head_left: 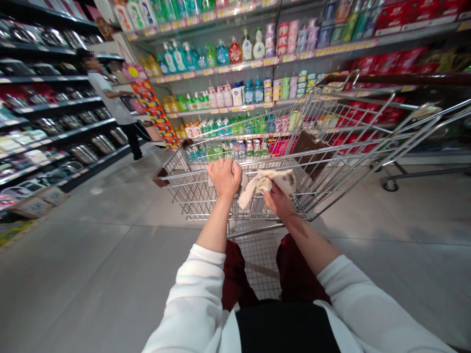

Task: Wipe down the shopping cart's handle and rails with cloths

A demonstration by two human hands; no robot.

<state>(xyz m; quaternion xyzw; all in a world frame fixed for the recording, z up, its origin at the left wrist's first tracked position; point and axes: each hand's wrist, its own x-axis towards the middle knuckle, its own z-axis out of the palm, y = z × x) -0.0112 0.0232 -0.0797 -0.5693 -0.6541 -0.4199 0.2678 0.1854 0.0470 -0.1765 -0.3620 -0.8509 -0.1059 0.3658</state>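
A wire shopping cart (198, 203) stands sideways just in front of me. My left hand (224, 179) is closed in a fist over the cart's near top rail. Pale patches show on both sides of that fist; whether they are cloth under it I cannot make out. To the right, my right hand (278, 200) grips a crumpled cream cloth (281, 181) with darker spots. The cloth lies against the cart's near side, and one end hangs toward my left hand. The right fingertips are partly hidden by the folds.
Shelves of pump bottles and tubs (221, 54) line the back. A second cart (390, 184) is at the right. Metal cookware shelves (40, 78) run along the left. A person (110, 93) walks near an orange display column (152, 105). Grey tiled floor (99, 255) surrounds the cart.
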